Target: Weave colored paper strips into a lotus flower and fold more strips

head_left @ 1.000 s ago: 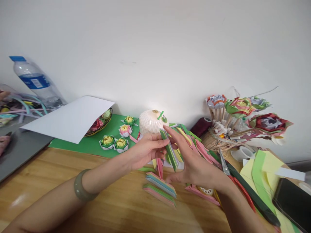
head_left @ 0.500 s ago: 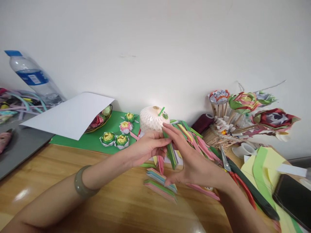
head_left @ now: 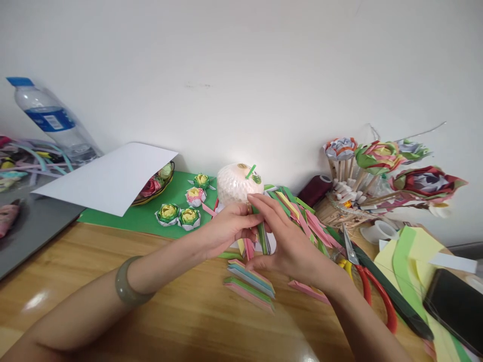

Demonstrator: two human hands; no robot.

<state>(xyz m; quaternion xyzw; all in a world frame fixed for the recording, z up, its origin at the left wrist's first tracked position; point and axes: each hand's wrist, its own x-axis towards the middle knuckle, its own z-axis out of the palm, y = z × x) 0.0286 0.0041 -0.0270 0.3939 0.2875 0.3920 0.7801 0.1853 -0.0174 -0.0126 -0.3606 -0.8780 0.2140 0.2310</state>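
My left hand [head_left: 226, 229] and my right hand [head_left: 289, 241] meet above the wooden table [head_left: 113, 281]. Together they pinch a bundle of folded paper strips [head_left: 263, 236], green on the outside, held upright between the fingers. A pink strip [head_left: 248, 248] hangs below my left fingers. Just under the hands lie two stacks of folded strips [head_left: 249, 281] in pink, green and blue. Behind the hands sits a white netted coconut [head_left: 237, 182] with a green straw. A grey-green bangle [head_left: 126, 282] is on my left wrist.
Small paper lotus flowers [head_left: 177, 213] rest on a green sheet [head_left: 143, 221], a white sheet [head_left: 107, 178] over a basket. A water bottle [head_left: 51, 120] stands far left. Right: loose strips [head_left: 302, 211], red-handled scissors [head_left: 368, 284], paper roses [head_left: 381, 158], a dark phone [head_left: 455, 309].
The green bundle has turned edge-on and more upright, and my right hand has closed in around it, thumb below and fingers on top. The view has tilted slightly.
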